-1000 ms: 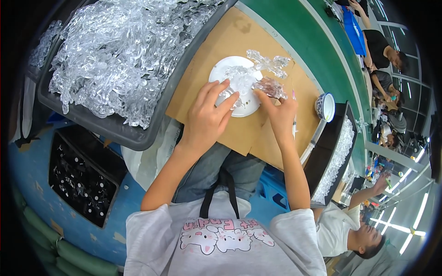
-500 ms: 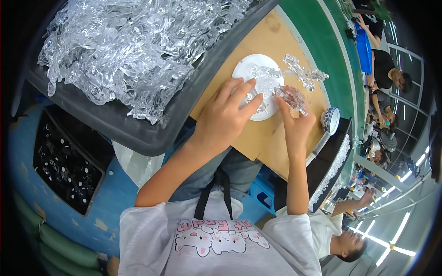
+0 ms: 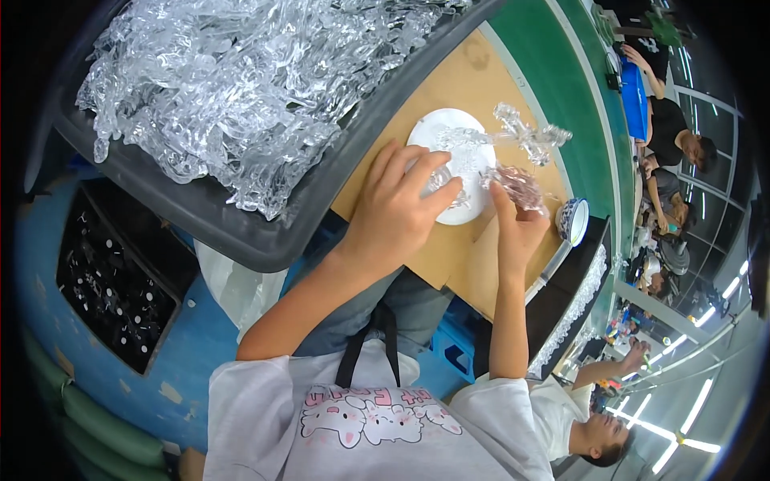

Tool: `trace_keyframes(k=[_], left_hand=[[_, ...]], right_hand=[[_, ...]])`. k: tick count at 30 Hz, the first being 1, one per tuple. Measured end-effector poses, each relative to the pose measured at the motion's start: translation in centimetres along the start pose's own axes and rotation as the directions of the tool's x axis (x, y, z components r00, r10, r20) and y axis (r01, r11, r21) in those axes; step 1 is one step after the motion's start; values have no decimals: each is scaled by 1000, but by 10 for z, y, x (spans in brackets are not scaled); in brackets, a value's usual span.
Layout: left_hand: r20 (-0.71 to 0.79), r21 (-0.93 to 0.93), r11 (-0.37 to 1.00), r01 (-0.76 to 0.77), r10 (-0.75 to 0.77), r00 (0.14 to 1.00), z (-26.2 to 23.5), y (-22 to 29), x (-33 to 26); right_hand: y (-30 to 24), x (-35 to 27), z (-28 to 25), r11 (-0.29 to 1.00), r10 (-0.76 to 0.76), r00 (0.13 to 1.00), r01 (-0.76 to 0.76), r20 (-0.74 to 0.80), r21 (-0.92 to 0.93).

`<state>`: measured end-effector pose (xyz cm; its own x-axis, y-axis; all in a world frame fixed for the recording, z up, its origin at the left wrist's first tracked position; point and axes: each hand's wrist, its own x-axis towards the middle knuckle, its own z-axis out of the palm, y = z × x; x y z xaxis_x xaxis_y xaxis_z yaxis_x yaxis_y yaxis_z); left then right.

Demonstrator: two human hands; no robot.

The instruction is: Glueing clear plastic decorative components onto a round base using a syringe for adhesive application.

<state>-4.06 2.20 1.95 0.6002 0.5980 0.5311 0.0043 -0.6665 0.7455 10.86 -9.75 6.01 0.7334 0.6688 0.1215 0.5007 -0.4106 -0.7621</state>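
Our left hand (image 3: pixel 393 216) presses a clear part (image 3: pixel 445 178) onto the white disc (image 3: pixel 449 132); just right, our right hand (image 3: pixel 517 224) pinches another piece (image 3: pixel 517 183), nearer the disc's edge.

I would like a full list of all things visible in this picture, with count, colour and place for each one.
white disc: one, white, on the brown board, partly under the left hand
brown board: one, cardboard-brown, on the green table
green table: one, green, upper right
clear plastic pieces: a few, transparent, on and beside the disc
grey tray: one, dark grey, upper left, heaped with clear plastic parts
black crate: one, black, lower left, holding small dark parts
small cup: one, white and blue, right of the board
other people: several, right edge
left hand: one, pressing on the disc
right hand: one, holding a clear pinkish piece
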Motion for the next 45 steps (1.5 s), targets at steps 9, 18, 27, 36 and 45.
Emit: trace_keyframes(k=[9,18,27,36,45], left_hand=[[67,-212,975,69,-56,996,-7,8,3],[97,-171,985,32,-16,995,-5,9,2],[98,-143,990,12,2,995,-3,9,-1],[106,-134,991,-3,17,994,-3,3,-8],[107,-112,994,3,9,994,-8,6,-6]], right_hand=[[-8,0,-13,921,318,946,-323,60,217],[-6,1,-15,906,327,935,-351,135,238],[-9,-6,-12,992,94,989,-103,110,76],[-18,-10,-1,967,-50,994,74,99,-244],[-13,-15,6,982,-62,998,60,-9,-182]])
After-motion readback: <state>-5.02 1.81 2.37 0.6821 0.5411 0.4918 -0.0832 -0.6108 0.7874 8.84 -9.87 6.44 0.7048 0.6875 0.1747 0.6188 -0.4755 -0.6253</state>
